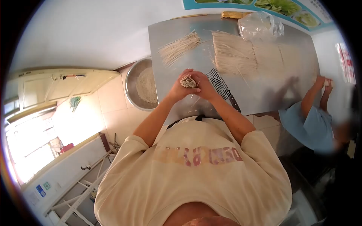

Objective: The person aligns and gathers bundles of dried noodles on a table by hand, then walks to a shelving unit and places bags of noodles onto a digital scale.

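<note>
Both my hands are wrapped round an upright bundle of thin noodle-like sticks (188, 81), whose cut ends face up. My left hand (180, 87) closes round its left side and my right hand (204, 86) round its right side. Just right of my right hand lies a flat blade with dark slots and a dark handle (218, 84) on the metal table (166, 75). Beyond my hands is a loose pile of sticks (181, 48). Farther right, a wide layer of aligned sticks (233, 54) covers part of the table.
A metal bowl (130, 86) with pale contents stands left of the table. At the back are a clear plastic bag (260, 26) and a yellowish bundle (232, 14). Another person in blue (307, 126) is at the right end, hands raised near the table edge.
</note>
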`<state>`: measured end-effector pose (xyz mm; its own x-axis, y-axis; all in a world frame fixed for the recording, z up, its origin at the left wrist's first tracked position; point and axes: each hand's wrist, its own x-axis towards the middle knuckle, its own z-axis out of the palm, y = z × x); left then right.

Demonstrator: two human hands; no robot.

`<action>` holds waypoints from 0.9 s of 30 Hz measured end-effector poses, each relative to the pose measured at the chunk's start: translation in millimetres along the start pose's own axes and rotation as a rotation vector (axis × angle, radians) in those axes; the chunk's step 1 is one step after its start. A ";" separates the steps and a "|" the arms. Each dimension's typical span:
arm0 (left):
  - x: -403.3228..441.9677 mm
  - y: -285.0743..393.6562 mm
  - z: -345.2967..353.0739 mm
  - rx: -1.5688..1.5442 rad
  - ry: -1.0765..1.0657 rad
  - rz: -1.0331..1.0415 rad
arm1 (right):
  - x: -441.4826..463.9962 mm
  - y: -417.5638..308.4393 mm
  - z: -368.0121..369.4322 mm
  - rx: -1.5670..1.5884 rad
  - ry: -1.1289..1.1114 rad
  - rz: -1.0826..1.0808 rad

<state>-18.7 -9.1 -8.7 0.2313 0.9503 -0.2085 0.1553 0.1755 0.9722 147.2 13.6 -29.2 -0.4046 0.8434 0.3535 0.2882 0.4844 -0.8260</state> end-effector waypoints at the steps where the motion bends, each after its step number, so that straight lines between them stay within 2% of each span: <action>1: -0.1 -0.7 -0.6 0.010 -0.022 -0.006 | -1.5 -1.4 2.1 -0.047 0.017 -0.007; 3: 5.0 3.5 0.2 0.175 -0.065 0.156 | 0.8 0.8 -1.9 -0.102 0.049 -0.006; 4: 6.4 8.5 1.6 0.179 -0.079 0.155 | 4.6 3.0 -5.9 -0.077 -0.015 -0.025; 6: 7.7 19.6 2.6 -0.090 -0.131 -0.081 | 4.3 -0.3 -8.6 -0.054 -0.073 -0.041; 7: 6.2 18.1 1.3 -0.088 -0.137 -0.083 | 3.4 -3.8 -7.2 -0.027 -0.051 -0.010; 9: 5.5 14.7 -3.4 0.244 -0.155 0.154 | 4.5 -0.1 -5.2 -0.003 -0.021 0.016; 10: 4.9 13.5 -3.0 0.247 -0.156 0.158 | 4.6 8.2 -3.8 -0.023 -0.059 -0.001; 12: 1.3 12.6 2.9 0.091 -0.059 0.090 | -4.2 18.6 -0.6 -0.052 -0.095 -0.019; 14: -0.5 19.5 5.6 0.106 -0.056 0.116 | -14.5 23.8 7.0 -0.311 -0.113 0.057; 16: 0.8 14.1 6.6 0.115 -0.059 0.137 | -17.5 20.5 6.9 -0.361 -0.113 0.073; 19: 6.5 4.1 10.1 -0.021 -0.120 0.041 | -22.8 23.5 10.9 -0.406 -0.106 0.097; 21: 9.6 8.6 19.6 -0.176 -0.011 -0.096 | -24.4 31.7 8.2 -0.407 -0.096 0.111; 22: 15.4 7.2 21.0 -0.178 -0.018 -0.100 | -22.3 37.7 3.4 -0.385 -0.165 0.181; 23: 22.6 5.7 19.8 -0.163 0.062 -0.076 | -23.0 41.8 0.4 -0.358 -0.237 0.252; 25: 20.9 21.7 8.4 -0.221 0.186 -0.104 | -37.7 38.9 -21.3 -0.459 -0.216 0.268; 27: 12.3 44.0 -14.1 -0.453 0.267 -0.013 | -46.5 37.2 -63.1 -0.120 -0.147 0.389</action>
<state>-22.6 13.9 33.0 -0.0301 0.9695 -0.2433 -0.2879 0.2247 0.9309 231.6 7.0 -48.7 -0.3625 0.9307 -0.0481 0.5393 0.1674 -0.8253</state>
